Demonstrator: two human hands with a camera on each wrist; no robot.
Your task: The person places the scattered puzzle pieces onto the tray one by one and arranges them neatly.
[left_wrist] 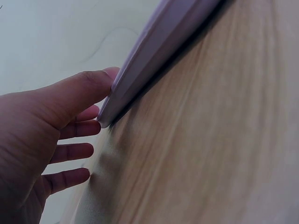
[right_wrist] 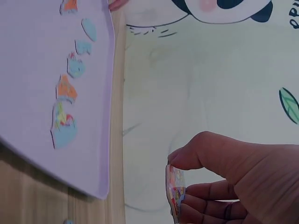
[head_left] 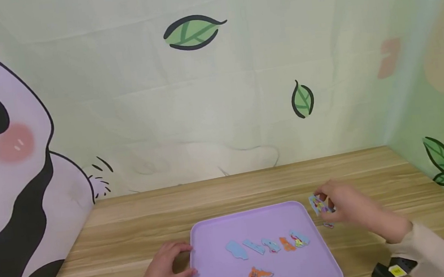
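My right hand (head_left: 353,208) pinches a colourful puzzle piece (right_wrist: 175,186) between thumb and fingers, above the table just past the tray's right edge. A small piece (head_left: 328,225) lies on the table below that hand. Fairly straight fingers of my left hand (head_left: 160,271) touch the left rim of the purple tray (head_left: 213,234); in the left wrist view the thumb (left_wrist: 96,84) rests against the rim. On the tray lies a row of puzzle pieces: plain blue ones (head_left: 236,250), an orange one (head_left: 287,244) and a multicoloured one (head_left: 299,238). An orange animal-like piece (head_left: 260,274) sits nearer me.
The tray stands on a wood-grain table (head_left: 145,219). Behind it rises a pale wall covering (head_left: 243,109) printed with leaves, and a printed panda (head_left: 15,146) is at the left. A black device with a yellow label (head_left: 396,270) is at the right sleeve.
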